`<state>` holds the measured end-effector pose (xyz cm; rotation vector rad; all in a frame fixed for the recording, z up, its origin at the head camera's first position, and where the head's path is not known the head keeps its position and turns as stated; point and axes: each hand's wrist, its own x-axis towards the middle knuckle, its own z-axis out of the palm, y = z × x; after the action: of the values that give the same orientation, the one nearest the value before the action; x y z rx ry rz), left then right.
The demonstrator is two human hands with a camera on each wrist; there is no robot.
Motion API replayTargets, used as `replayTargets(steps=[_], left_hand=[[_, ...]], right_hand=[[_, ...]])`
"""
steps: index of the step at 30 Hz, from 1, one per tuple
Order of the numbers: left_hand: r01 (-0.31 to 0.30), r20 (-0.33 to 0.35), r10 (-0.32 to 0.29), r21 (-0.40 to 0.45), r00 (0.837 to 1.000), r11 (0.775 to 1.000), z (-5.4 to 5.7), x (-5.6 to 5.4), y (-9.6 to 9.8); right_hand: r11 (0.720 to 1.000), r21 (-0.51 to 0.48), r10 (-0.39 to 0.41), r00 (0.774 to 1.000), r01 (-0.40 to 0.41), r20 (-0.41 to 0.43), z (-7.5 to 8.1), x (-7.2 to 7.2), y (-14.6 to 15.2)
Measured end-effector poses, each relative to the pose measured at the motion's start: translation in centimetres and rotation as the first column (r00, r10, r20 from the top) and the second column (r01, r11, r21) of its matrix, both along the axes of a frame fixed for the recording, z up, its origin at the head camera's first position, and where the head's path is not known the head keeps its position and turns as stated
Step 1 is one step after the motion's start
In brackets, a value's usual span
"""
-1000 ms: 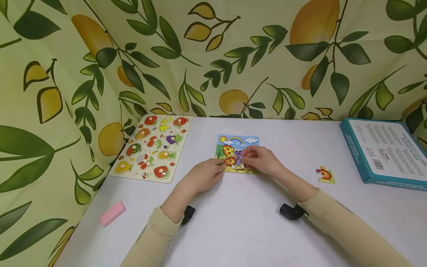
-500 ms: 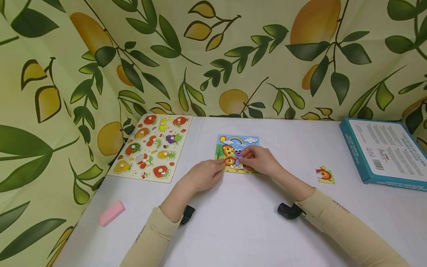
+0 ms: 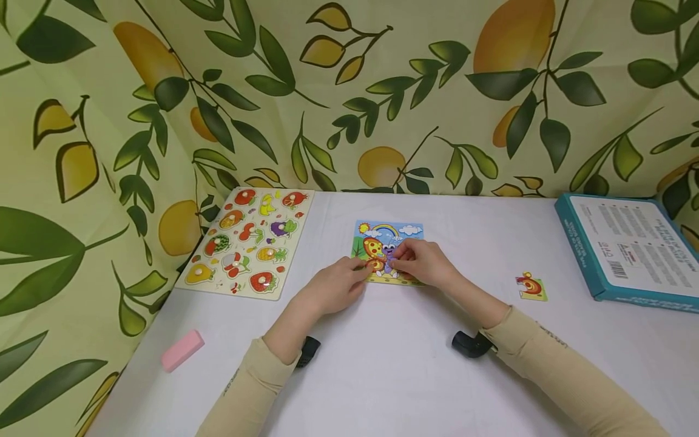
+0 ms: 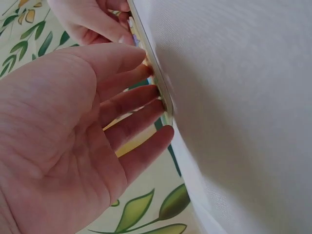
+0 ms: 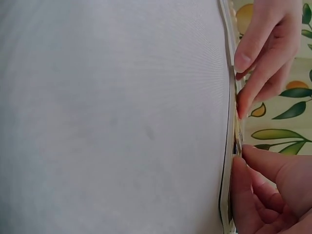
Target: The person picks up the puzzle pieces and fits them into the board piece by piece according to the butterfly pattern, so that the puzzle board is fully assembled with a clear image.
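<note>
A small jigsaw puzzle (image 3: 411, 229) with a purple butterfly, rainbow and sun lies at the middle of the table. My left hand (image 3: 334, 286) touches its left side, fingers extended with tips at the board's edge (image 4: 163, 92). From the right, my right hand (image 3: 425, 263) pinches a puzzle piece (image 5: 238, 141) between thumb and index finger, low over the picture. Most of that piece is hidden by the fingers. The lower right of the picture is covered by this hand. Off to the right lies a loose puzzle piece (image 3: 532, 287) with a red-orange swirl.
At the back left is a wooden fruit puzzle board (image 3: 295, 233). A pink block (image 3: 182, 351) sits at the front left. A teal and white box (image 3: 628, 243) stands at the right. Behind the table hangs a leaf-and-fruit patterned curtain (image 3: 327, 121).
The left fingertips have shifted slightly right, farther over the puzzle's lower left wing. The right hand keeps its pinch at nearly the same spot, and its forearm has moved slightly left.
</note>
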<state>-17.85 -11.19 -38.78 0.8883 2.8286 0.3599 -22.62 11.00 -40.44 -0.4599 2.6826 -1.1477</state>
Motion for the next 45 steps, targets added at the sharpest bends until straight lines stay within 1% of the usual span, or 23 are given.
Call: replayTargets(steps=[7,15,27,40,45], left_hand=[[-0.017,0.001,0.017,-0.021,1.0,1.0,-0.01,0.05,0.18],[-0.027,-0.001,0.027,-0.014,1.0,1.0,-0.03,0.04,0.2],[-0.026,0.004,0.026,-0.014,1.0,1.0,-0.15,0.01,0.16],[-0.027,0.007,0.027,-0.004,1.0,1.0,-0.1,0.05,0.18],[-0.021,0.006,0.021,0.01,1.0,1.0,-0.17,-0.04,0.19]], right_hand=[[1.0,-0.009,0.002,1.0,-0.002,0.009,-0.18,-0.19,0.05],[1.0,-0.003,-0.001,1.0,0.001,0.01,-0.29,-0.3,0.05],[1.0,-0.004,-0.002,1.0,0.002,0.022,-0.41,-0.37,0.04],[1.0,0.0,0.016,1.0,-0.016,-0.001,-0.58,-0.57,0.15],[1.0,0.002,0.016,1.0,-0.016,0.016,-0.53,-0.61,0.26]])
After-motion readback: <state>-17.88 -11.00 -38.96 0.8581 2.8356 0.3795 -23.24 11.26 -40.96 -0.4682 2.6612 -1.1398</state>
